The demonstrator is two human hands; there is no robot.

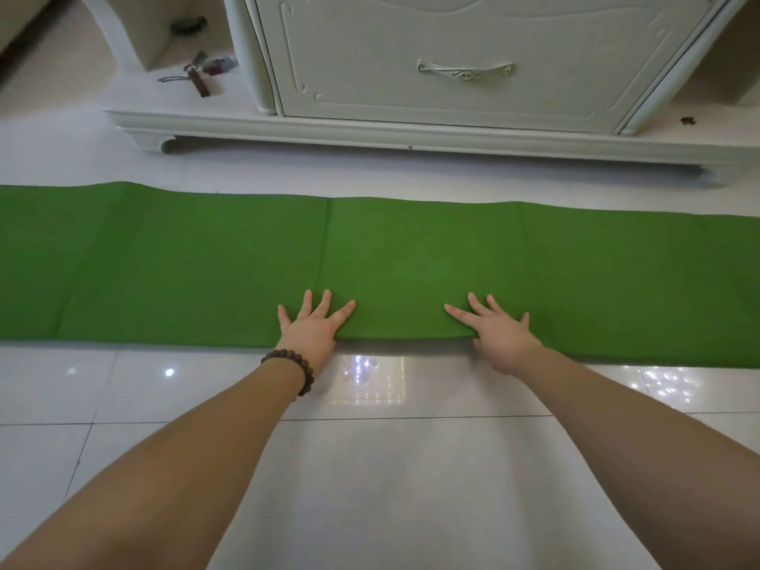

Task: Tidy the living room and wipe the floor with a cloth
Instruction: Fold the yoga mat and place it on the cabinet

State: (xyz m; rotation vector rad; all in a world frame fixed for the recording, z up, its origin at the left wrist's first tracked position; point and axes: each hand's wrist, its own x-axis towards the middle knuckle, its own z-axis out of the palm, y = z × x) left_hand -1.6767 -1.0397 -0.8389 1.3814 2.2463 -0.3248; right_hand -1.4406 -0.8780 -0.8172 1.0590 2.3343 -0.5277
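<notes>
A long green cloth (pixel 403 257) lies flat across the glossy white tiled floor (pixel 370 466), running from the left edge of view to the right edge. Fold lines cross it. My left hand (pixel 310 329) presses flat on the cloth's near edge with fingers spread; a brown bead bracelet sits on that wrist. My right hand (pixel 499 335) lies flat on the same near edge a little to the right, fingers straight, thumb at the cloth's border. The cloth edge between the two hands is slightly lifted off the tiles.
A cream cabinet (pixel 473 55) with a carved drawer front and a metal handle (pixel 464 71) stands just beyond the cloth on a low plinth. Small dark items (pixel 197 74) lie on the plinth's open shelf at left. A small dark speck (pixel 687 120) lies at right.
</notes>
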